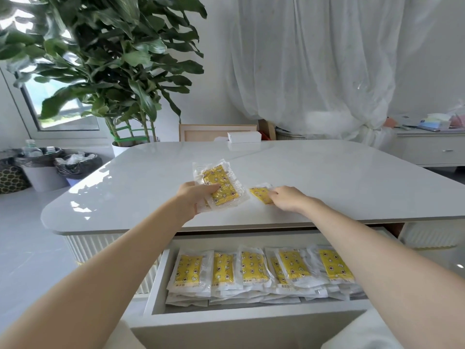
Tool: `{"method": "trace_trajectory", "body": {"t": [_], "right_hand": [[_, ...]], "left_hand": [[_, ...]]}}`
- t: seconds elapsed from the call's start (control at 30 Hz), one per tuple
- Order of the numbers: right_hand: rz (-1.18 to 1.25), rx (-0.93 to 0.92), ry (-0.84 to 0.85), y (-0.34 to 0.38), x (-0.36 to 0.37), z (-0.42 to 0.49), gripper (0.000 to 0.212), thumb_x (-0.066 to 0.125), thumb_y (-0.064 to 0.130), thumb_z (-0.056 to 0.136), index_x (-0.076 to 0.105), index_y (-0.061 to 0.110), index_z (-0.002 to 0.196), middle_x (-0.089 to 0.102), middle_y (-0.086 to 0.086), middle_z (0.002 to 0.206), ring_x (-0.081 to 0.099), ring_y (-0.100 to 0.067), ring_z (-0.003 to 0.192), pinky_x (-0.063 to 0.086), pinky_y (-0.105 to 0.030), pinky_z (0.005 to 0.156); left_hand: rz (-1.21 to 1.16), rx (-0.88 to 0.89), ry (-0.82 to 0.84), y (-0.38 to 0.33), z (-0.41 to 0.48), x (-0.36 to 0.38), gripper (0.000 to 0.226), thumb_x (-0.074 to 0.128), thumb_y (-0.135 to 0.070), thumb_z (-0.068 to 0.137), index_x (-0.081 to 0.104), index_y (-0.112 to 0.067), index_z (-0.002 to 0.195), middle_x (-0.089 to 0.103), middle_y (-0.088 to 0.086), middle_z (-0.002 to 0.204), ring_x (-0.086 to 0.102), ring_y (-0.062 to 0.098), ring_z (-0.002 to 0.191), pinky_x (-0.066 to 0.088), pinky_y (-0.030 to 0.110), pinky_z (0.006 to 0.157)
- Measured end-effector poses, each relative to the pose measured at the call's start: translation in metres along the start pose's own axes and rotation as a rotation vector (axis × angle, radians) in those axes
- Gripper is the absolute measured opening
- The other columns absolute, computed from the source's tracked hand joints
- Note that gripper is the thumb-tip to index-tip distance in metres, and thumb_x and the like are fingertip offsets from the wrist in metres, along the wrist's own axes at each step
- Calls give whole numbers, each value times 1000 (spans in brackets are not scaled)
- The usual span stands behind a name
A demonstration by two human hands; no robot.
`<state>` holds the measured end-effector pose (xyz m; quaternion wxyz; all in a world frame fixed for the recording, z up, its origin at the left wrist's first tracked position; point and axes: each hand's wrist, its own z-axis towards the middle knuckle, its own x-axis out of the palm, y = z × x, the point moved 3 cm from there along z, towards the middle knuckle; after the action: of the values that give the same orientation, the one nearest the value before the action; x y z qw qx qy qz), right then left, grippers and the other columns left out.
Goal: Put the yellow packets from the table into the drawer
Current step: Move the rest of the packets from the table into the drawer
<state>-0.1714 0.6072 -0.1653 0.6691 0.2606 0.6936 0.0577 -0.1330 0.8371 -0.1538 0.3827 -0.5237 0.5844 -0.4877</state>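
Observation:
A small stack of yellow packets in clear wrappers [221, 183] lies on the white table [327, 177] near its front edge. My left hand [193, 197] grips the stack's near left side, thumb on top. A single yellow packet [260, 193] lies just to the right, and my right hand [286, 199] rests on its right end, fingers curled over it. Below the tabletop the white drawer [156, 293] stands pulled out. Several yellow packets [251, 268] lie in it in overlapping rows.
A small white box [243, 137] sits at the table's far edge. A large potted plant [120, 71] stands at the back left, with lined bins [78, 167] on the floor beside it. A low white cabinet [432, 149] with clutter is at the right.

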Motion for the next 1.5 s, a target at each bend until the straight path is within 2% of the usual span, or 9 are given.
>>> {"method": "trace_trajectory", "body": {"t": [0.17, 0.33, 0.5, 0.63, 0.83, 1.03, 1.27, 1.37, 1.5], "right_hand": [[-33, -89, -82, 9, 2, -4, 38, 46, 57, 89, 65, 25, 93, 65, 4, 103, 58, -20, 97, 46, -34, 82], [0, -32, -58, 11, 21, -4, 49, 65, 73, 65, 52, 29, 84, 56, 2, 105, 46, -23, 109, 36, -37, 79], [208, 9, -49, 17, 14, -15, 68, 83, 42, 68, 44, 20, 119, 51, -2, 123, 50, -19, 104, 46, -33, 84], [440, 64, 18, 16, 12, -27, 89, 83, 21, 71, 29, 18, 142, 42, -4, 138, 52, -23, 114, 50, -28, 68], [674, 119, 193, -9, -2, -42, 53, 76, 13, 79, 50, -1, 124, 68, -10, 114, 67, -23, 99, 55, -39, 91], [688, 96, 494, -58, -11, -69, 16, 69, 10, 82, 63, 8, 97, 71, -5, 94, 68, -19, 85, 57, -29, 71], [403, 291, 794, -108, 4, -86, 16, 62, 13, 91, 62, 8, 107, 72, -8, 99, 72, -20, 85, 60, -32, 73], [344, 432, 713, -127, 15, -84, 21, 60, 13, 93, 61, 6, 113, 72, -8, 98, 72, -18, 82, 61, -31, 64], [385, 605, 403, -140, 31, -72, 8, 59, 9, 94, 59, 1, 91, 65, -7, 90, 71, -19, 69, 59, -34, 55]], "left_hand": [[43, 7, -3, 0, -3, 4, 37, 74, -7, 79, 55, -2, 111, 65, 12, 87, 63, 19, 66, 54, 23, 41], [85, -33, 28, 3, -2, 4, 40, 76, -8, 78, 59, 1, 113, 66, 14, 97, 65, 18, 62, 57, 26, 47], [134, -132, 85, 3, -1, -3, 21, 80, -11, 72, 67, -7, 88, 64, 13, 121, 58, 20, 95, 51, 36, 91], [206, -185, 184, 5, -13, -3, 28, 75, -9, 77, 65, -4, 103, 69, 10, 106, 70, 17, 79, 57, 30, 75], [302, -210, 418, 9, -42, 10, 14, 64, -6, 85, 64, -2, 99, 74, 11, 86, 72, 19, 66, 58, 35, 70], [481, -252, 555, 34, -55, 34, 15, 67, -11, 84, 66, -4, 97, 74, 8, 88, 71, 16, 70, 58, 29, 72], [551, -325, 643, 64, -59, 59, 21, 67, -11, 85, 66, -5, 105, 73, 8, 100, 72, 18, 82, 58, 31, 79], [585, -355, 643, 74, -56, 61, 29, 69, -10, 84, 65, -6, 112, 72, 8, 108, 71, 20, 87, 57, 33, 84], [613, -386, 593, 88, -46, 59, 37, 72, -10, 81, 63, -3, 116, 71, 10, 110, 69, 25, 100, 53, 39, 94]]}}
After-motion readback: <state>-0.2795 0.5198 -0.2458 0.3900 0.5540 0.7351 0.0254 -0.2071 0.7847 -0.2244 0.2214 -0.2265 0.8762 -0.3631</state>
